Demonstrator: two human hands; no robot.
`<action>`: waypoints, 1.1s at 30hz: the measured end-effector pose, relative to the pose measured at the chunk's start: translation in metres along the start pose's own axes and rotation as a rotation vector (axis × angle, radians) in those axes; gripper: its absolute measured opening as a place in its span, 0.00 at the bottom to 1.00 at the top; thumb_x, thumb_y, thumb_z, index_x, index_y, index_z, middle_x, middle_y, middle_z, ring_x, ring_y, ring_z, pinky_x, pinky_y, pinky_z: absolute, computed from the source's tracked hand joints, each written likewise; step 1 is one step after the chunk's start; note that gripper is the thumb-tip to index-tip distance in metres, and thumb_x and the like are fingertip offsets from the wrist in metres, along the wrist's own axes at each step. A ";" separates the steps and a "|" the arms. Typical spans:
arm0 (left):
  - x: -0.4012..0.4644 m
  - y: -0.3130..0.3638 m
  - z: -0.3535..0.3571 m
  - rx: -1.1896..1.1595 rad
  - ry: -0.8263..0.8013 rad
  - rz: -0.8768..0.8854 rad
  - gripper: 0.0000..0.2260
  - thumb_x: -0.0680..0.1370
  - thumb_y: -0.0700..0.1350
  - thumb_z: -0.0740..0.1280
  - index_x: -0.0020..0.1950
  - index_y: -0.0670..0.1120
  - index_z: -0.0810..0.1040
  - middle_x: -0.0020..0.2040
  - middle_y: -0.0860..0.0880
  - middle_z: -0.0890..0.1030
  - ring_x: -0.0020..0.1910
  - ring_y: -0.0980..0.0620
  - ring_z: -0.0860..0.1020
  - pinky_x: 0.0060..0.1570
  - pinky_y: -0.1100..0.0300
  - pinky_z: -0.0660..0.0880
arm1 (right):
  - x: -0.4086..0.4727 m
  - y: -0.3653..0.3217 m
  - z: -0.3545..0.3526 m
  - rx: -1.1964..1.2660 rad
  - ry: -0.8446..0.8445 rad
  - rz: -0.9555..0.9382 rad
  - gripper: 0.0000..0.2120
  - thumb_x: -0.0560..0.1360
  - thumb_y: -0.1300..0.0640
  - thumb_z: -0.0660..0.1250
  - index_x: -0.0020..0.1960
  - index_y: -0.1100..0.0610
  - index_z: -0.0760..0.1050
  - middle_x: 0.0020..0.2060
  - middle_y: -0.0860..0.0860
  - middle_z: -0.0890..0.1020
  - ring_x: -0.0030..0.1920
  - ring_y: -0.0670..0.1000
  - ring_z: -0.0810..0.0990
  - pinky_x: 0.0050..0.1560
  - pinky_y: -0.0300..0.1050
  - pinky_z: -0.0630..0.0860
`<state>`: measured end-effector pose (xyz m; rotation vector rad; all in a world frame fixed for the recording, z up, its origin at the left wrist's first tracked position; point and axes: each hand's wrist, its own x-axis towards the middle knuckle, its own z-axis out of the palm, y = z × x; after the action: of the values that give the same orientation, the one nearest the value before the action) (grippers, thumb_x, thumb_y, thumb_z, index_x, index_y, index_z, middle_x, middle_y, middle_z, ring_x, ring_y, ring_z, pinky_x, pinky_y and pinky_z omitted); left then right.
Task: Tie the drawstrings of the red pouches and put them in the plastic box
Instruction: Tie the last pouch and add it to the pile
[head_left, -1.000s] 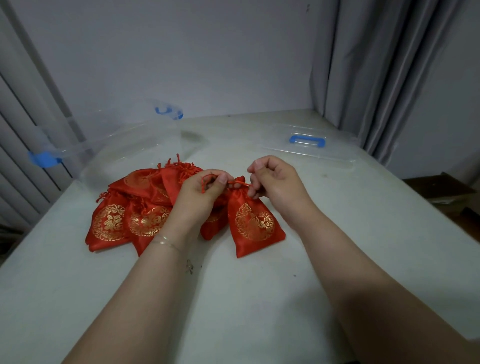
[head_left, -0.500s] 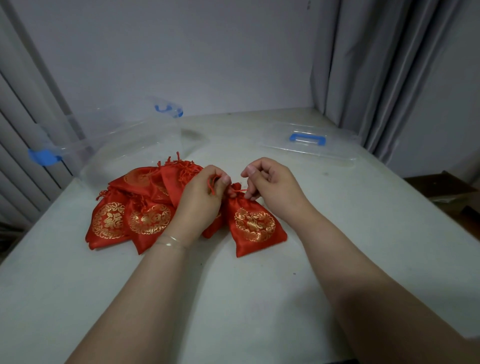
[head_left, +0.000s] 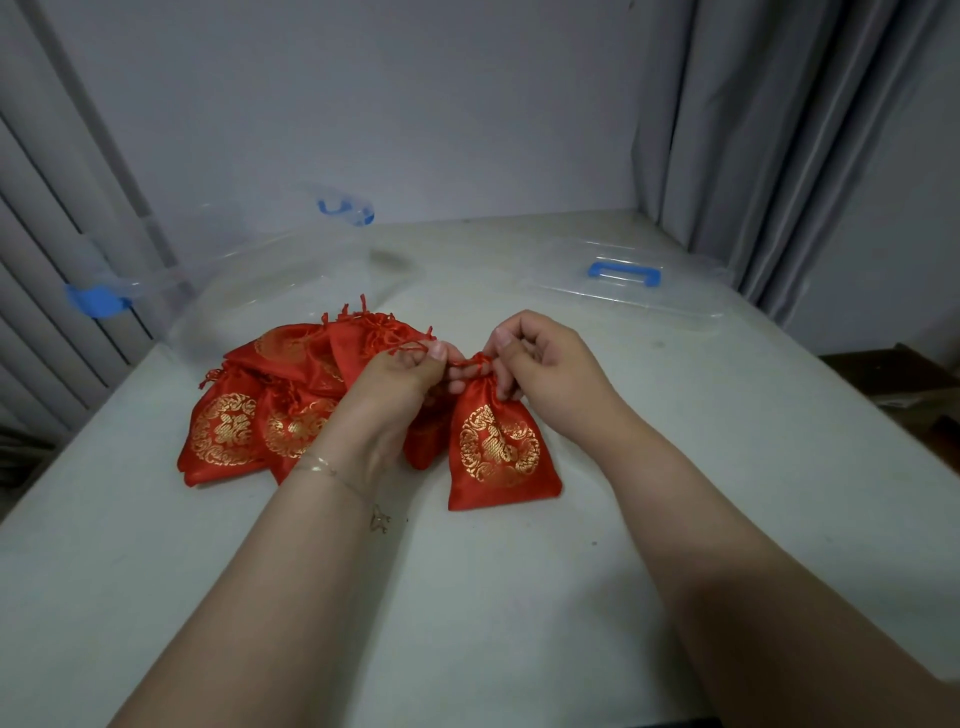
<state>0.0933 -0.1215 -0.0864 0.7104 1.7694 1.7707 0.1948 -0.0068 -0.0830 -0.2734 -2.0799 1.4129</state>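
Observation:
A red pouch (head_left: 498, 452) with a gold round emblem lies on the table in front of me, its gathered neck pointing away. My left hand (head_left: 400, 379) pinches one red drawstring at the neck, thumb up. My right hand (head_left: 545, 364) pinches the other string on the right side of the neck. A pile of several more red pouches (head_left: 244, 415) lies to the left, partly hidden by my left hand. The clear plastic box (head_left: 249, 270) with blue latches stands behind the pile, open.
The box's clear lid (head_left: 628, 280) with a blue handle lies flat at the back right of the white table (head_left: 467, 597). Grey curtains hang at both sides. A brown cardboard box (head_left: 904, 384) sits past the table's right edge.
Both hands have kept working the strings at the pouch's neck. The pouch has turned from slanting to nearly straight, and the left thumb now pulls a string up and left.

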 end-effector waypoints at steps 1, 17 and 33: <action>-0.001 0.000 -0.001 0.003 0.000 0.001 0.10 0.81 0.42 0.59 0.45 0.43 0.78 0.35 0.52 0.84 0.34 0.59 0.80 0.40 0.64 0.71 | 0.000 0.000 0.000 -0.009 -0.021 0.020 0.11 0.80 0.61 0.58 0.40 0.55 0.72 0.25 0.50 0.75 0.28 0.48 0.75 0.33 0.36 0.71; -0.009 0.006 0.003 0.127 -0.005 0.141 0.05 0.70 0.33 0.72 0.43 0.41 0.82 0.31 0.53 0.81 0.34 0.61 0.79 0.37 0.71 0.74 | 0.001 -0.001 0.002 0.171 -0.044 0.244 0.13 0.82 0.60 0.51 0.42 0.57 0.69 0.28 0.54 0.76 0.26 0.48 0.78 0.30 0.37 0.74; -0.004 -0.003 0.004 0.700 0.127 0.819 0.04 0.73 0.34 0.70 0.43 0.42 0.79 0.41 0.50 0.79 0.42 0.55 0.77 0.44 0.59 0.74 | 0.002 -0.001 -0.007 0.014 0.002 0.133 0.07 0.77 0.64 0.63 0.48 0.58 0.80 0.37 0.49 0.79 0.30 0.35 0.75 0.32 0.27 0.69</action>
<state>0.0984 -0.1213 -0.0892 1.8519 2.4222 1.6186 0.1970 -0.0013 -0.0794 -0.4134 -2.0825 1.5038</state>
